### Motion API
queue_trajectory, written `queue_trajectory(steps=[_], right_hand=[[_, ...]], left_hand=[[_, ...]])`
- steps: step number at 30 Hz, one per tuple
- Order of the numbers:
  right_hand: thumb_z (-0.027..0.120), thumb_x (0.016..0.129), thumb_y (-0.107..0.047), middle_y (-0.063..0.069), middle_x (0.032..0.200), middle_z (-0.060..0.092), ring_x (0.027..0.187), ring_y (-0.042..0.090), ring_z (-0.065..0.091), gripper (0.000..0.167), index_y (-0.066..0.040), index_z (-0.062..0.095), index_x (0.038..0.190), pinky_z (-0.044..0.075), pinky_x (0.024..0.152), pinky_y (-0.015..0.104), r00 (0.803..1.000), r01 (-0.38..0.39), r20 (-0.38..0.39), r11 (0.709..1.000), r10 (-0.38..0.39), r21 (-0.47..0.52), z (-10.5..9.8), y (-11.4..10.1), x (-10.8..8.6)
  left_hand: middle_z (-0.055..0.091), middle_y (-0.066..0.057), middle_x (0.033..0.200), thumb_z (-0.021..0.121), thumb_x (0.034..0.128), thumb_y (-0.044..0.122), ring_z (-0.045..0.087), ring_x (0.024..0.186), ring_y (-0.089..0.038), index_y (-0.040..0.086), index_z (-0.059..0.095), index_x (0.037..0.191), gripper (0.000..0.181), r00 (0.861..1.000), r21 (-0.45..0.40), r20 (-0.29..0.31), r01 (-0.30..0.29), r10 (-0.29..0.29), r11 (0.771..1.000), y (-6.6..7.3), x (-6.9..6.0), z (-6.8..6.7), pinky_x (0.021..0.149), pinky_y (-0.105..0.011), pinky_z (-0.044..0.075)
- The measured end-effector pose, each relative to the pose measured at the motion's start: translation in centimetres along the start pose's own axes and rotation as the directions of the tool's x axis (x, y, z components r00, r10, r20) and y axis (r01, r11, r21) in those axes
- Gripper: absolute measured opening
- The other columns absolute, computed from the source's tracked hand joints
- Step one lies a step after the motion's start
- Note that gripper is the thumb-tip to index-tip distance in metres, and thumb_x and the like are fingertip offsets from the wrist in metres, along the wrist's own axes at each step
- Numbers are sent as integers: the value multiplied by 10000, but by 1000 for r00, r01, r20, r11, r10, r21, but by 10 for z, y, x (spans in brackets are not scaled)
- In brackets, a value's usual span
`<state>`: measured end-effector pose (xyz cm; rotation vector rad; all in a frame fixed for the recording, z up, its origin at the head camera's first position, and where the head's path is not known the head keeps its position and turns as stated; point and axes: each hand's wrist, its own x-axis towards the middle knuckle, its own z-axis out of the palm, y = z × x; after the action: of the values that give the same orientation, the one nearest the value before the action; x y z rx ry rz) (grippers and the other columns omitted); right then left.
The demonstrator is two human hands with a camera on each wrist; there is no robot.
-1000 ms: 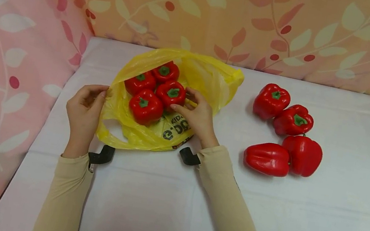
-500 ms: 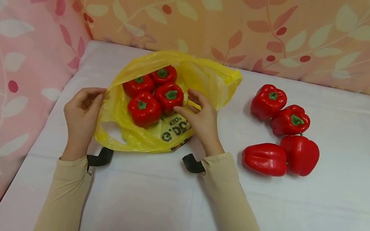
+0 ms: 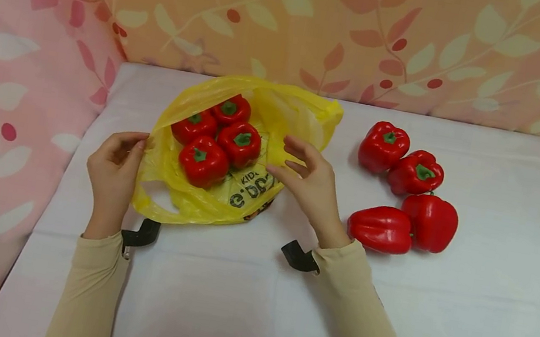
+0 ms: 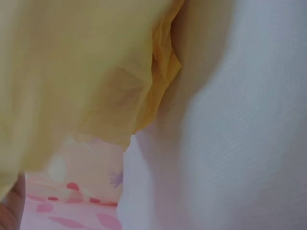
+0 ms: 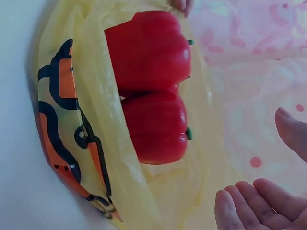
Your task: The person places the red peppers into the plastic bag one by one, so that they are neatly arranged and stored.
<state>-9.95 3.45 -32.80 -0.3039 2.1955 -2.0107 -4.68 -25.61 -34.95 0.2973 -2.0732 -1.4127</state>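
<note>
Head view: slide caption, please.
Left hand holds bag showing four peppers; right hand empty; four loose peppers outside.

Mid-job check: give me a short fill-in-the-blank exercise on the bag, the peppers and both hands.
1. The left hand pinches the rim of the plastic bag, whose colour is ____.
2. In the head view, the bagged peppers number ____.
3. In that view, the loose peppers lie to the ____ of the bag.
4. The right hand holds ____.

Missing words: yellow; four; right; nothing.
</note>
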Motion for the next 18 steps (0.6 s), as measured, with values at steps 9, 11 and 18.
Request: queue_trajectory(steps=[9,11,18], right_hand=[[742,802,-47,50,1296,549,1159,172,522,552,-13,525,1308,456,967,343,999,41,2,999,-42,18,-17,-12,-20],[738,804,-42,51,1296,549,1159,176,522,543,-10,527,1304,457,964,332,999,48,0,999,-48,17,-23,-12,-24],[731,820,-82,86,1320,527,1178,192,504,547,-34,516,1321,461,954,298,1000,17,-12,999,-18,-28,-44,-10,-38]], left_hand=[[674,-4,894,618,896,21,616,794,-72,-47,695,989,139,1000,21,0,-2,2,1000,1,-1,1,729,-138,490],[674,-5,894,617,897,22,615,793,-74,-47,696,990,140,1000,19,0,-4,4,1000,1,-1,1,727,-139,489],[677,-47,907,616,896,16,612,793,-78,-38,700,984,133,1000,17,0,-4,4,1000,2,-1,1,728,-138,489]])
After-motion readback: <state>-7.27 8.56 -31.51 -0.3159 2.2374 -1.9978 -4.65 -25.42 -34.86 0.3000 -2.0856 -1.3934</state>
